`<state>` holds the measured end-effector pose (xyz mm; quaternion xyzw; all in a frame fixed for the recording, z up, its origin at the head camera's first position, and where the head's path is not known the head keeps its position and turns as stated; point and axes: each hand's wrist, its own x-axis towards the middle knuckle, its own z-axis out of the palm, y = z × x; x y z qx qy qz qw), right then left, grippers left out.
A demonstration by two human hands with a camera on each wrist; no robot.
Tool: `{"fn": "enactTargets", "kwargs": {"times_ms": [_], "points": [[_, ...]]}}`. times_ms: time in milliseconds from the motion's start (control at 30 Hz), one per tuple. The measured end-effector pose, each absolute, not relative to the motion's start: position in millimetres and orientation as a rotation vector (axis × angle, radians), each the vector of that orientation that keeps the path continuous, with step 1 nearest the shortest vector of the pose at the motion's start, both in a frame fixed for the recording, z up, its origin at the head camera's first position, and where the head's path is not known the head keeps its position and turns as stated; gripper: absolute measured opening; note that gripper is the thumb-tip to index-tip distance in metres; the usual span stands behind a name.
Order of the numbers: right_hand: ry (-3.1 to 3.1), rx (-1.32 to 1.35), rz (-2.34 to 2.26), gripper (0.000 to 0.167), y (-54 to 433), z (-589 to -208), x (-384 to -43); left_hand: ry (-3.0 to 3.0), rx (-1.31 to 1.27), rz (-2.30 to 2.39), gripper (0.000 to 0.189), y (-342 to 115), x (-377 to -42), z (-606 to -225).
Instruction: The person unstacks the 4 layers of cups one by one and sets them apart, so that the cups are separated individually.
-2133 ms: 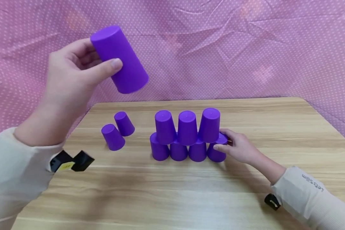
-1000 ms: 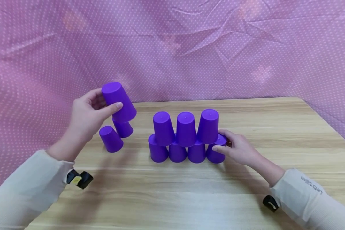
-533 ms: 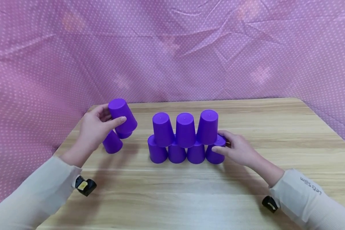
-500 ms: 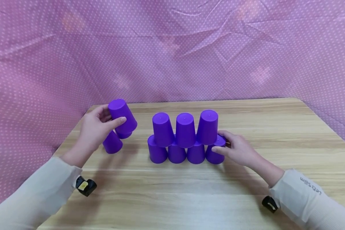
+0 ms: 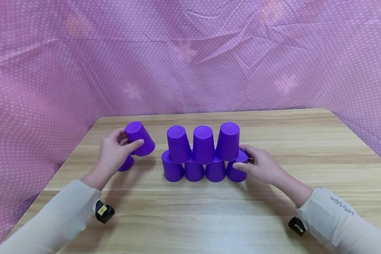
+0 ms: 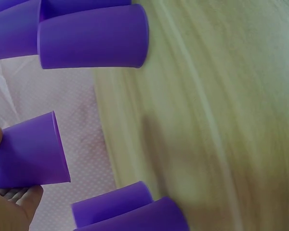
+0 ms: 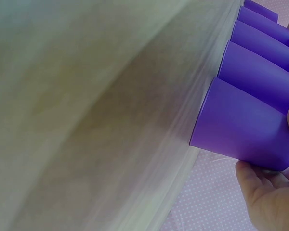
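Observation:
My left hand [image 5: 112, 153] grips an upside-down purple cup [image 5: 140, 139] between thumb and fingers, left of a stack of similar cups. In the left wrist view this held cup [image 6: 29, 154] is off the tabletop, apart from two loose cups [image 6: 135, 211]. The head view shows only the lower part of one loose cup [image 5: 126, 164]; hand and held cup hide the rest. Three upside-down cups [image 5: 204, 145] stand on a bottom row of several cups [image 5: 194, 171]. My right hand [image 5: 263, 165] holds the row's rightmost cup [image 5: 236, 173], thumb in front, fingers behind.
The cups stand on a light wood-grain table [image 5: 190, 218]. A pink dotted cloth [image 5: 190, 63] hangs behind the table and down its sides. Small black wrist devices [image 5: 104, 211] sit at both beige sleeves [image 5: 327, 211].
My left hand has come down with its cup, and lately slightly right, now covering most of the loose cups in the head view. My right hand stays on the rightmost bottom cup.

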<state>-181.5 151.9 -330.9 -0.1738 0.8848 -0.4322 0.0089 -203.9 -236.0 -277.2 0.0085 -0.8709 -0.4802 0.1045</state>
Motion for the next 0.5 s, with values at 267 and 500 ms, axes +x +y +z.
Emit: {"fn": "enactTargets", "kwargs": {"times_ms": [267,500], "points": [[2.754,-0.539,-1.363,0.055,151.0,-331.3,-180.8,-2.588,0.104,-1.452,0.069,-240.7,-207.9,-295.4],[2.765,-0.530,-1.354,0.055,151.0,-332.8,-182.2,-2.587,0.164,-1.513,0.072,-242.7,-210.5,-307.5]]}}
